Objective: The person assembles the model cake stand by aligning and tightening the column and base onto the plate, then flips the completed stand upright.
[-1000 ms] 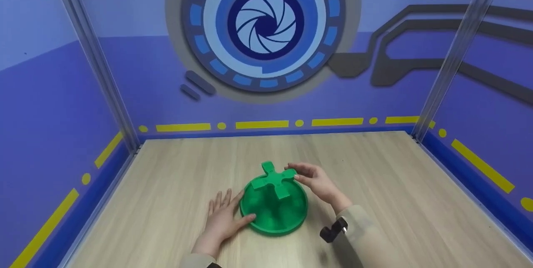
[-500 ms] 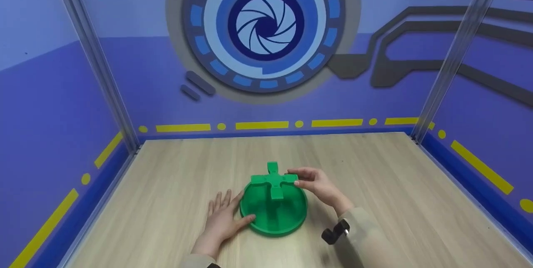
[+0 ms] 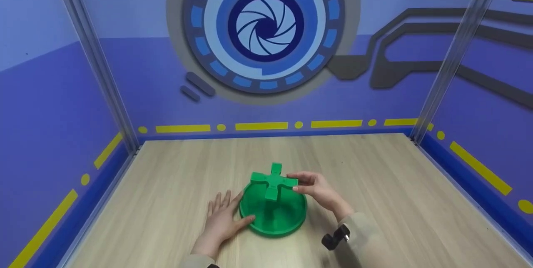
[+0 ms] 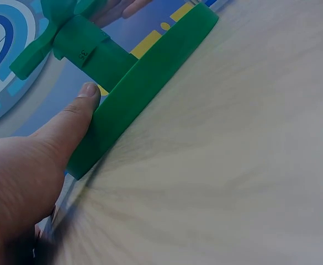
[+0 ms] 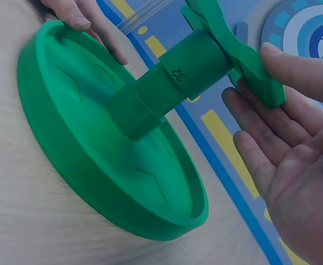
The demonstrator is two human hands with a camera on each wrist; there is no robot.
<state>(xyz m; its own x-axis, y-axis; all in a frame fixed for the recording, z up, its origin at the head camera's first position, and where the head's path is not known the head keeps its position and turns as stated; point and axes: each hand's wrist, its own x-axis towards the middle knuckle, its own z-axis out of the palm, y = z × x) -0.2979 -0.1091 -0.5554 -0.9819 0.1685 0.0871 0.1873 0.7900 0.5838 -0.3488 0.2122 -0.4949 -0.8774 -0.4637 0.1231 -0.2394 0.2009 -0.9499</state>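
A shallow green round dish (image 3: 287,218) lies on the table, with a cross-shaped green handle (image 3: 274,181) above it. In the right wrist view a stepped green post (image 5: 164,91), marked with a number, joins the two at the dish's middle. My left hand (image 3: 222,221) rests at the dish's left side, fingers straight and spread, the thumb over the rim (image 5: 117,204). The thumb and fingers of my right hand (image 3: 320,191) pinch one arm of the handle from both sides. The left wrist view shows my left thumb (image 4: 75,113) against the dish's edge.
The pale wooden table (image 3: 179,168) spreads around the dish. Blue printed panels (image 3: 125,72) enclose its back and sides, with metal posts (image 3: 93,51) at the corners. A black device (image 3: 335,237) sits at my right wrist.
The cross-shaped handle has turned clockwise, seen from above, and my right hand has shifted slightly toward me with its arm. My left hand and the dish have stayed in place.
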